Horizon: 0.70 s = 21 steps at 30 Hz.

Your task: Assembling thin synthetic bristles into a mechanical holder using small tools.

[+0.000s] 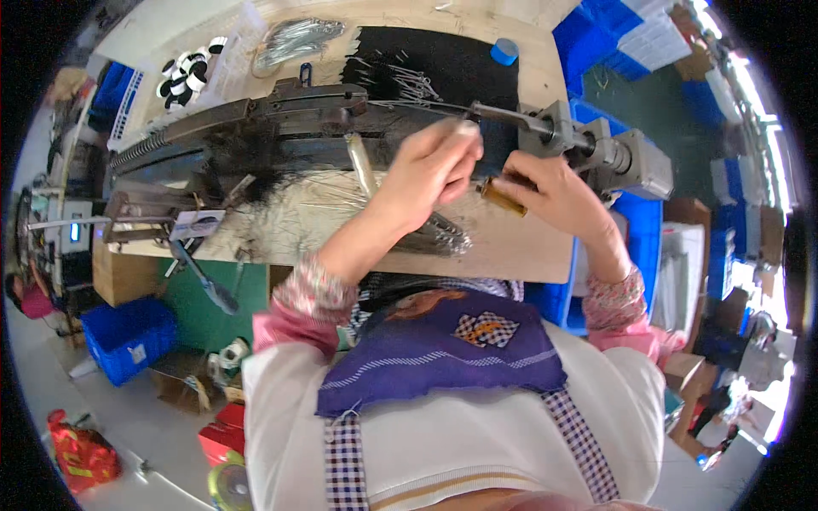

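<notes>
My left hand (434,170) is closed, its thumb and fingertips pinched together beside the end of a metal rod (507,115) on the bench machine. Whatever is in that pinch is too small and blurred to make out. My right hand (550,194) is wrapped round a yellowish-brown cylindrical handle (503,198), just below the machine's grey metal end block (643,166). The machine's long dark bed (298,111) runs leftward across the table, and thin wires reach from it toward the rod. Under my left wrist lies a bundle of thin metal wires (443,237).
Metal pins (416,83) lie on a black mat (477,64) with a blue round cap (504,52). At the back left are bagged wires (298,43) and a clear bin of black-and-white round parts (183,77). A blue-handled lever (209,285) juts from the table's front left.
</notes>
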Each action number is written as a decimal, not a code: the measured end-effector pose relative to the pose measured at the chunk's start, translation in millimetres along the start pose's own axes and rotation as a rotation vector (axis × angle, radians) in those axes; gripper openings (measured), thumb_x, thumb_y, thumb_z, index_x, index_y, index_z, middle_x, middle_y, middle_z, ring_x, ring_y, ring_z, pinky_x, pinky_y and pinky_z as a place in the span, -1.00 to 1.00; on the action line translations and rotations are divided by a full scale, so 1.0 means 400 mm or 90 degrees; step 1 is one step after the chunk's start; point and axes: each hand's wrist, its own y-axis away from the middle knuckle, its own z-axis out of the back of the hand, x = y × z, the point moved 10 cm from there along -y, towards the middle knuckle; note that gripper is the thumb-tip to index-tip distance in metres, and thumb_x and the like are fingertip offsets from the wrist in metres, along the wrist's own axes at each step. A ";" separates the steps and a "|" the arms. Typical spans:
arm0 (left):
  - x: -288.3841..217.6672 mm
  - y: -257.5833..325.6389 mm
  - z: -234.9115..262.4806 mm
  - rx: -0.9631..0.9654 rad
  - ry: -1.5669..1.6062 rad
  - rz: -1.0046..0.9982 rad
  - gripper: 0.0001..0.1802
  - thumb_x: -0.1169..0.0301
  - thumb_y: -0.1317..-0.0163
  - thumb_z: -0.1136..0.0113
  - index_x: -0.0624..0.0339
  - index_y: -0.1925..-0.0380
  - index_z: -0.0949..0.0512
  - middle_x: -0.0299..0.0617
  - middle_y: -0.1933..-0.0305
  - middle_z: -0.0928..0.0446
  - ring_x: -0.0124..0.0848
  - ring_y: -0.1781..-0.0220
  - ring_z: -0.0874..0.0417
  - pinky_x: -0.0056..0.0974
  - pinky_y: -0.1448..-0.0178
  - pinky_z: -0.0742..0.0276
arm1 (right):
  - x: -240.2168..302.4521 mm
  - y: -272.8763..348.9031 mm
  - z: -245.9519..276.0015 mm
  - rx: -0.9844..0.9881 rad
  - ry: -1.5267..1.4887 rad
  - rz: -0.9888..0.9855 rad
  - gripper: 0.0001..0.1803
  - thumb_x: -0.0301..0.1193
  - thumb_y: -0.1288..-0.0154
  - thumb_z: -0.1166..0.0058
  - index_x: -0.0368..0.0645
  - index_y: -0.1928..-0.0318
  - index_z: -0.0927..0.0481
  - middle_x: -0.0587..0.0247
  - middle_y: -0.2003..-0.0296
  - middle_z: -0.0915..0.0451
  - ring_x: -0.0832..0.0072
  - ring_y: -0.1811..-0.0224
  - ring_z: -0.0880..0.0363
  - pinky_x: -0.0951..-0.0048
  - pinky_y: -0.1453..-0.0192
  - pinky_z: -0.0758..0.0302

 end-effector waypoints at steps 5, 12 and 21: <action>0.080 -0.078 0.121 -0.141 0.104 0.080 -0.69 0.20 -0.42 0.01 0.17 0.42 -0.39 -0.47 0.67 -0.14 -0.64 0.73 -0.09 -0.44 0.65 0.05 | -0.005 0.050 0.019 0.029 0.016 0.057 -0.78 -0.33 -0.23 -0.15 -0.26 0.28 -0.54 0.01 0.44 -0.58 0.09 0.41 -0.58 0.30 0.30 -0.47; 0.017 -0.023 0.200 -0.360 0.026 -0.160 -0.71 0.21 -0.45 0.04 0.13 0.42 -0.43 -0.43 0.66 -0.18 -0.60 0.71 -0.14 -0.42 0.63 -0.03 | 0.088 -0.117 0.206 -0.377 0.103 0.171 -0.80 -0.50 -0.28 0.02 -0.23 0.11 -0.58 0.07 0.30 -0.63 0.21 0.31 -0.62 0.37 0.17 -0.51; 0.028 -0.007 0.188 -0.387 0.008 -0.132 -0.71 0.23 -0.44 0.02 0.13 0.43 -0.48 -0.42 0.69 -0.25 -0.60 0.72 -0.17 -0.42 0.63 -0.07 | 0.058 -0.314 -0.020 0.061 -0.036 0.119 -0.72 -0.44 -0.18 -0.09 -0.25 0.09 -0.60 -0.04 0.32 -0.62 0.11 0.30 -0.63 0.25 0.17 -0.55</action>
